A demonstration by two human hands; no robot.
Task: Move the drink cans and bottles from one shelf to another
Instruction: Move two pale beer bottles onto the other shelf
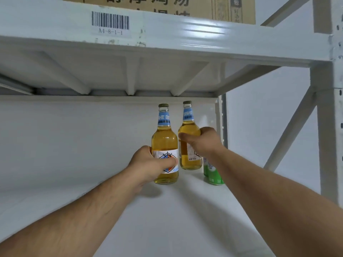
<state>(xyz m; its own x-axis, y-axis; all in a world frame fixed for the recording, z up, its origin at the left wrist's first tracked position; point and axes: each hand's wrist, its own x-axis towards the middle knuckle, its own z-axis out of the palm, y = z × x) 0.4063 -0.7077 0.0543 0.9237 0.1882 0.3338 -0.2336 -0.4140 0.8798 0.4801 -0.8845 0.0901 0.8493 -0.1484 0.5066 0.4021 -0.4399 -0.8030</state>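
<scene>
White shelf (167,210) carries two amber bottles upright, side by side. Left hand (148,165) wraps its grip around the left bottle (164,140); right hand (201,141) clasps the right bottle (187,127). Green cans (213,173) stand just beside, partly hidden.

A white metal shelving rack (323,127) is filling the view, its perforated upright and diagonal braces standing at the right. The upper shelf beam (167,34) is carrying 1 barcode label (110,22) reading A4-8-1-1, and light is glaring off its paint. A brown cardboard box (157,4) is sitting above it. A plain white wall (74,136) is closing off the back.
</scene>
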